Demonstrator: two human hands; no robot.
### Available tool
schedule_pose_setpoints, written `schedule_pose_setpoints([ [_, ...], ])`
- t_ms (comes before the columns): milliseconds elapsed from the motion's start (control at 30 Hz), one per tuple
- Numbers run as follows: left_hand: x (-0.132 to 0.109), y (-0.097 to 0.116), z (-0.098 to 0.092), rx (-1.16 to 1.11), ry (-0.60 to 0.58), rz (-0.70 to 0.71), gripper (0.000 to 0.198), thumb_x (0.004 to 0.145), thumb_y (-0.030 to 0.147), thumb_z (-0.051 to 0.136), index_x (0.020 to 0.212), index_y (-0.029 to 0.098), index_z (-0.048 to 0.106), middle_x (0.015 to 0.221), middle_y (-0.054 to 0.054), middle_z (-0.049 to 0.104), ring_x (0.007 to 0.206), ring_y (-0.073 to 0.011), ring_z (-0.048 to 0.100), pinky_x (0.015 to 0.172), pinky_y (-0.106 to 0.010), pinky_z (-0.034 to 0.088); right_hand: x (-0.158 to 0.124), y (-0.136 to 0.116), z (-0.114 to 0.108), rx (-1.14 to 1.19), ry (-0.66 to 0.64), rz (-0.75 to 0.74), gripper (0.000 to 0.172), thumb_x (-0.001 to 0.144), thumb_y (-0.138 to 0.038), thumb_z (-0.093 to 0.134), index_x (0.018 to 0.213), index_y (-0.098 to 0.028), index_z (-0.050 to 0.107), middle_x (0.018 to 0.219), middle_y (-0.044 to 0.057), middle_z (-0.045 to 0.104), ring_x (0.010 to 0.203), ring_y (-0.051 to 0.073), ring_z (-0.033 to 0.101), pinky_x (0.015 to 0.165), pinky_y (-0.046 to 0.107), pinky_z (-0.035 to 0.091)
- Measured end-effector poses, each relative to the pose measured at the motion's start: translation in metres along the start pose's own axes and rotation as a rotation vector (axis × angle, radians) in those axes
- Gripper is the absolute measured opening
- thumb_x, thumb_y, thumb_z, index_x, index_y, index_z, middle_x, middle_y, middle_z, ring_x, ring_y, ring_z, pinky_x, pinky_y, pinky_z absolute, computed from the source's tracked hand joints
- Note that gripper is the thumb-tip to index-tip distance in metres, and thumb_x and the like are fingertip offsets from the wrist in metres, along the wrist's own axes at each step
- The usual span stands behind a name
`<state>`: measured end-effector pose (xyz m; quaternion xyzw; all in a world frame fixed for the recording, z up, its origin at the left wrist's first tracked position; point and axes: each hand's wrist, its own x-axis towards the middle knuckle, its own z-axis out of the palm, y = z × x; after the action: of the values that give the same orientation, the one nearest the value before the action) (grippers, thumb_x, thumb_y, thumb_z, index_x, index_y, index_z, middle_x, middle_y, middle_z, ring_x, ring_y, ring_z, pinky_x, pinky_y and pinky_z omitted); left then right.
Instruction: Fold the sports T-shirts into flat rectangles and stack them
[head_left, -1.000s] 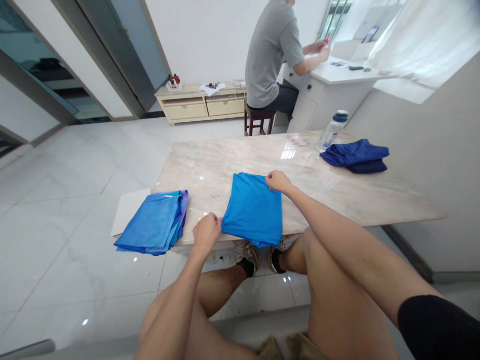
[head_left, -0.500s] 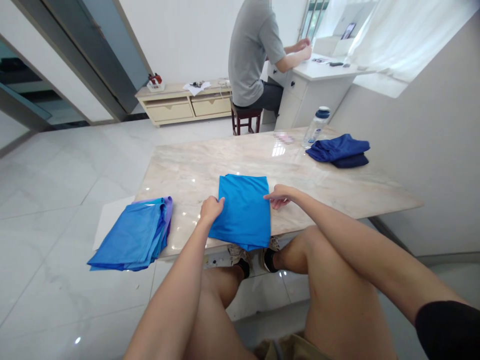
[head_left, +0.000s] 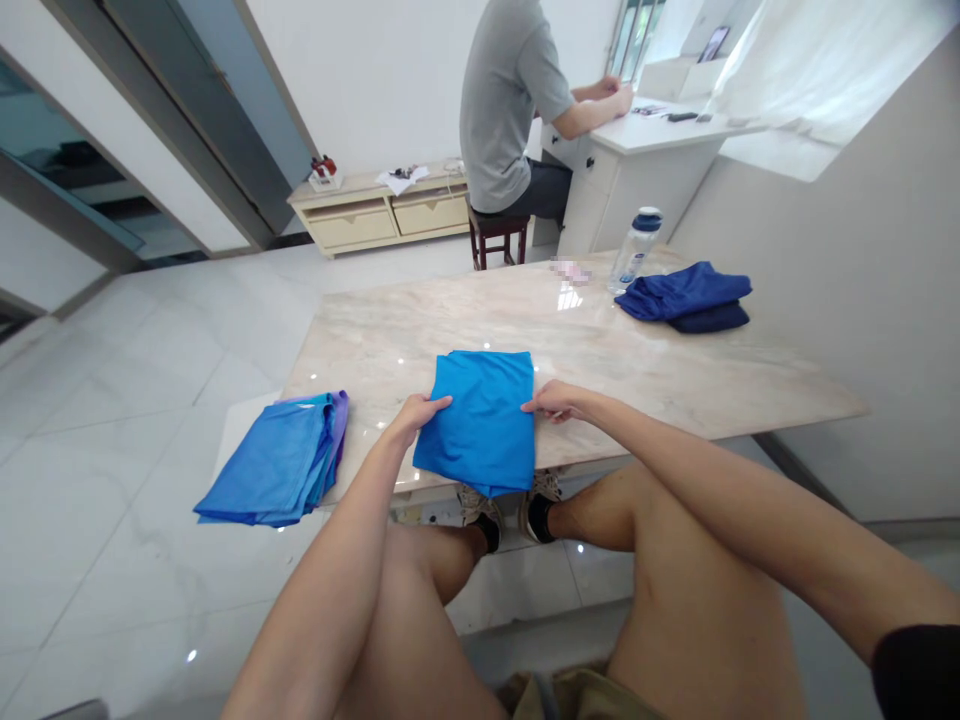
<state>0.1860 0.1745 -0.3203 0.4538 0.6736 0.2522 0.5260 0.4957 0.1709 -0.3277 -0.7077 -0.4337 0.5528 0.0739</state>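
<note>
"As you sit at the desk (head_left: 360,335), where does the blue cloth (head_left: 484,430) lie?"

"Between your left grip (head_left: 415,412) and right grip (head_left: 556,400), near end overhanging, long axis seemingly running away from you."

"Which is nearer?"

"Neither: you pinch its left and right edges, one in each."

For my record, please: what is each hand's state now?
Left hand: closed on the folded bright-blue cloth, left edge.
Right hand: pinching its right edge.
</note>
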Motion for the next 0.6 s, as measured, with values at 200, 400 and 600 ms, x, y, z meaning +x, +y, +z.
schedule_pose_setpoints([
  [200, -0.009, 0.016, -0.007, -0.159, 0.038, 0.008, 0.06, 0.055, 0.063, 0.097, 0.089, 0.017, 0.08, 0.105, -0.015, 0.084, 0.101, -0.0286, 0.075, 0.082, -0.034, 0.054, -0.012, -0.005, -0.028, 0.133, 0.133, -0.104, 0.039, 0.071, -0.037, 0.102, 0.085, -0.016, 0.073, 0.09, 0.009, 0.074, 0.081, 0.017, 0.063, 0.063, 0.028, 0.055],
  [400, -0.017, 0.039, -0.007, -0.411, 0.121, 0.159, 0.056, 0.048, 0.052, 0.1, 0.086, 0.017, 0.078, 0.091, -0.007, 0.079, 0.093, -0.0222, 0.071, 0.084, -0.032, 0.054, -0.015, -0.009, -0.055, 0.257, 0.435, -0.572, 0.034, 0.083, -0.048, 0.088, 0.09, -0.015, 0.082, 0.091, 0.008, 0.08, 0.091, 0.022, 0.069, 0.082, 0.033, 0.057],
  [600, -0.025, 0.056, -0.014, -0.472, 0.207, 0.433, 0.057, 0.06, 0.056, 0.097, 0.1, 0.019, 0.081, 0.106, -0.007, 0.08, 0.105, -0.0232, 0.072, 0.096, -0.035, 0.056, -0.026, -0.032, -0.065, 0.22, 0.738, -1.031, 0.04, 0.094, -0.059, 0.075, 0.094, -0.02, 0.082, 0.101, 0.008, 0.081, 0.092, 0.022, 0.072, 0.086, 0.036, 0.057],
])
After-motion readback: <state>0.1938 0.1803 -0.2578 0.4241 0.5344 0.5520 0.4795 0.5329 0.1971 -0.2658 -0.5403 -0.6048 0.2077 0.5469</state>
